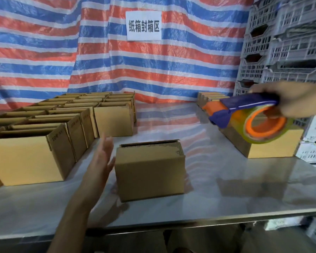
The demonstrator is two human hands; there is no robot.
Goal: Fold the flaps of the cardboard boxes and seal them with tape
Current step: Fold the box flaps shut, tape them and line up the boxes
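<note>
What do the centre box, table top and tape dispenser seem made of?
Centre box: brown corrugated cardboard, matte; fluted edges show at its top.
Table top: probably stainless steel, brushed; it mirrors the striped tarp.
Tape dispenser: likely plastic, smooth blue and orange shell.

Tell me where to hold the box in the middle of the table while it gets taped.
Hold the middle box by its left end wall, coming from the left with the open left hand, thumb over the top edge. Its flaps lie folded shut, so the top should stay free for the tape dispenser in the right hand.
</note>
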